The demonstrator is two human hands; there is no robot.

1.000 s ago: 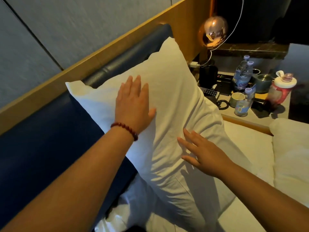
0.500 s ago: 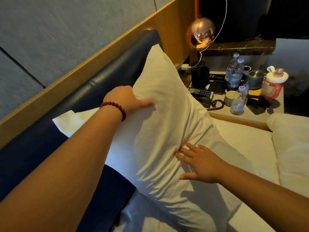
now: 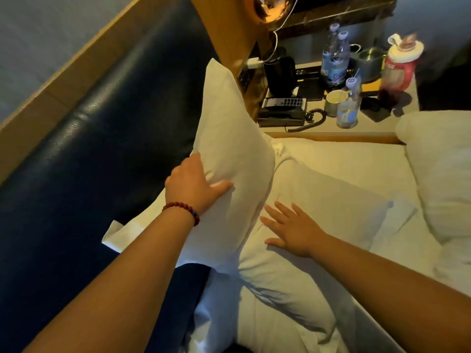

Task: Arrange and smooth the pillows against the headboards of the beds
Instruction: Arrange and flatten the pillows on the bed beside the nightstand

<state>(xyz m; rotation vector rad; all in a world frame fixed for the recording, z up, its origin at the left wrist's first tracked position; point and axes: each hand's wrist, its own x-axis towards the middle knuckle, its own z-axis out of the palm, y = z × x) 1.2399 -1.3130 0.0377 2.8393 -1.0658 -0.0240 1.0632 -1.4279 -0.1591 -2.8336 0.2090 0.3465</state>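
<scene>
My left hand [image 3: 193, 184] clutches the upright pillow [image 3: 229, 128] mid-frame, thumb dug into its front. My right hand [image 3: 293, 230] lies flat, fingers spread, on the bedding [image 3: 344, 161]. Let go carelessly and, I judge, it flops away from the dark headboard [image 3: 102, 123] at left. The labels on the bottles [image 3: 336, 59] at upper right are too blurred to read.

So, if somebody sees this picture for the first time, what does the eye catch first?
A white pillow stands on edge along the dark blue headboard, mid-frame; the left hand grips its upper edge. The right hand lies open, fingers spread, on the white bedding just right of it. Behind, a nightstand is crowded with water bottles and a telephone.
</scene>
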